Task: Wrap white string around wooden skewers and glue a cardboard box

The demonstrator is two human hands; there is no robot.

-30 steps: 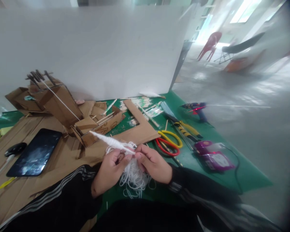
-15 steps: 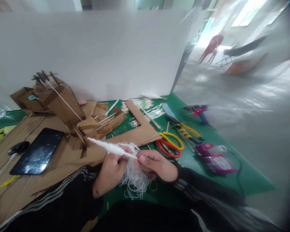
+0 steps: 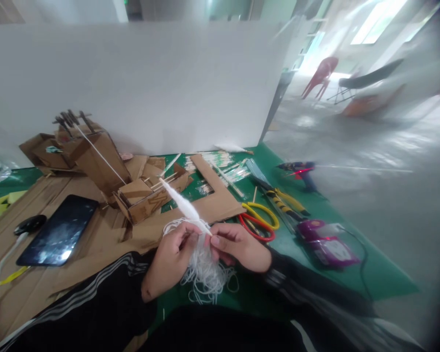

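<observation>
My right hand [image 3: 238,247] is pinching the lower end of the wrapped stick [image 3: 187,207], tilted above the string [image 3: 207,278]. Left hand [image 3: 174,252] is curled beside it, can't tell if it's gripping anything.

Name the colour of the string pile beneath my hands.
The string pile is white, shown best in the head view.

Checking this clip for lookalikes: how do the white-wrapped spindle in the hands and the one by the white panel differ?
The held spindle is pinched in the right hand, while the rear spindle lies on the green table. In view, the held spindle looks larger and slants steeply; the rear spindle looks smaller and runs nearly level. Both are white and taper toward an end.
</observation>
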